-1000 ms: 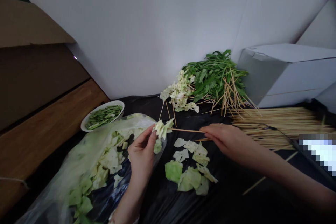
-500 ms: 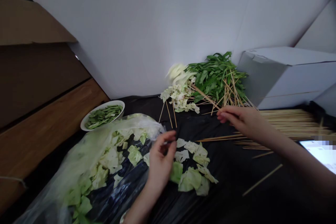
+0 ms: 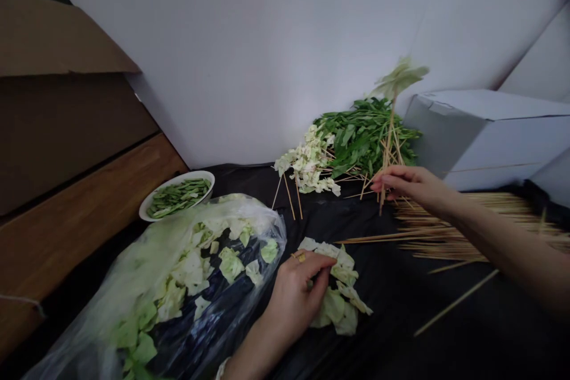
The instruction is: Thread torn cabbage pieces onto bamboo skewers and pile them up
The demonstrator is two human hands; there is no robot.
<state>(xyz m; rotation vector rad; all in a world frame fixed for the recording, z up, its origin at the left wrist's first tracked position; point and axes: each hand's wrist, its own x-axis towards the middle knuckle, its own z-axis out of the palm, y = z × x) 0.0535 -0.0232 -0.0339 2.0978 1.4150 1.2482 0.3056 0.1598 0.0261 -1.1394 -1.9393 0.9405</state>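
Cabbage skewer [image 3: 399, 78]: raised in front of the wall, leaf end uppermost, the stick roughly upright. The right hand [image 3: 412, 187] pinches it low, between thumb and fingers, presumably because the upper part is taken up by leaf; the leaves themselves are not touched. (They are blurred, so the number of pieces could not be verified.)

Left hand [image 3: 296, 291]: fingers curled over the loose cabbage leaves [image 3: 345, 267] on the black sheet [image 3: 392, 320]. Whether a leaf is gripped cannot be told, the fingertips being partly masked.

Placement: the loose leaves lie between the clear bag [image 3: 133, 261] and the bare sticks [image 3: 485, 214], apparently for easy reach. Other leafy cabbage skewers [image 3: 307, 163] rest near the wall beside the greens [image 3: 360, 130], seemingly to leave the front free.
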